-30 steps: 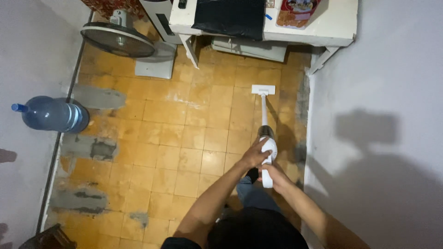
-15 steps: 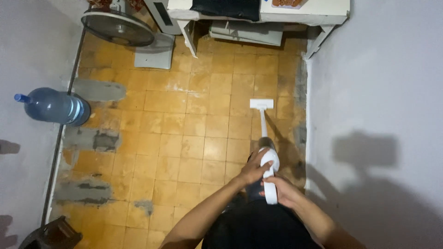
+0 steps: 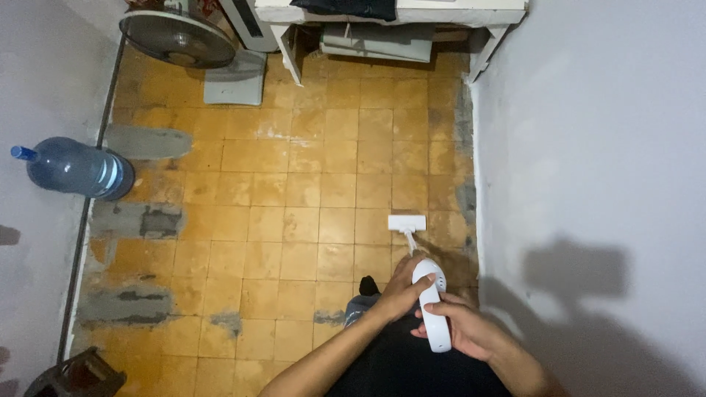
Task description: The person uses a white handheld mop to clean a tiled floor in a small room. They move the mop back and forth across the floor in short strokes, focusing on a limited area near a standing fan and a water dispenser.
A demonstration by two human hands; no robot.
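Change: vacuum [image 3: 430, 305] head [image 3: 407, 222] pulled back from near the desk [image 3: 471, 10] to mid-floor [image 3: 294, 191].
Left hand [image 3: 404, 287]: fingers clenched over the vacuum's upper body.
Right hand [image 3: 463, 331]: fingers grasping the handle end, beside the wall [image 3: 588, 147].

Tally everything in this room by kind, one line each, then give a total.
Stick vacuum, white, held in left hand and right hand: 1
Water jug, blue: 1
Standing fan: 1
White table: 1
Dark wooden stool, partly in view: 1
Total: 5
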